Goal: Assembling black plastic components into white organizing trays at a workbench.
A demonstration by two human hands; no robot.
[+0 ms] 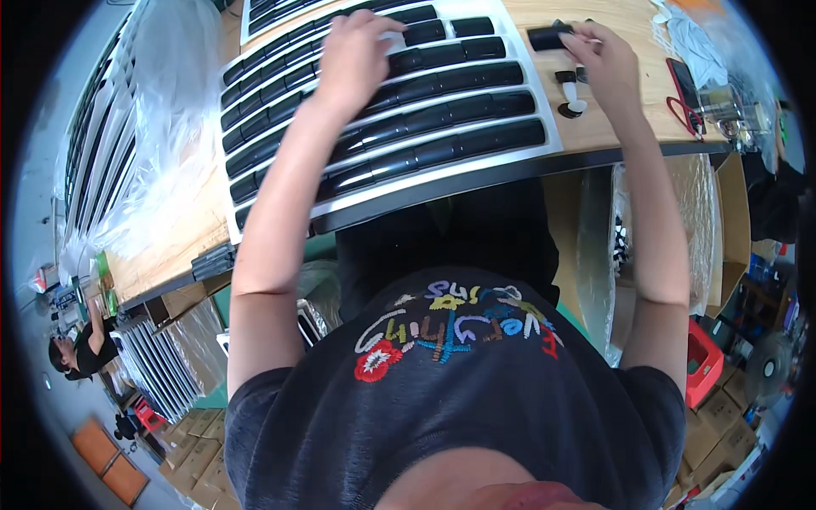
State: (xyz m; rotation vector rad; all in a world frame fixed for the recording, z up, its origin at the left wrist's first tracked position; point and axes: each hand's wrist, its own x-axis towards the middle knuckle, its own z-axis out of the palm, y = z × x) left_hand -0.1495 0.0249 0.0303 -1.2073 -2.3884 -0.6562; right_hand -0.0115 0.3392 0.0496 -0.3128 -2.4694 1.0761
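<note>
1. Wooden table (612, 132) carries a large car grille (382, 119) with black glossy slats and a silver frame; it lies across the middle and reaches the near edge.
2. Left hand (357, 59) rests flat on the far slats, fingers spread and holding nothing, so it seems to steady the grille.
3. Right hand (599, 59) is at the far right of the grille, fingers closed around a small black part (546, 36).
4. Just near it lie a white clip (571, 89) and, further right, red scissors (690, 106).
5. I judge that a fitting step is in hand; the next move would call for careful aligning of the part with the frame.
</note>
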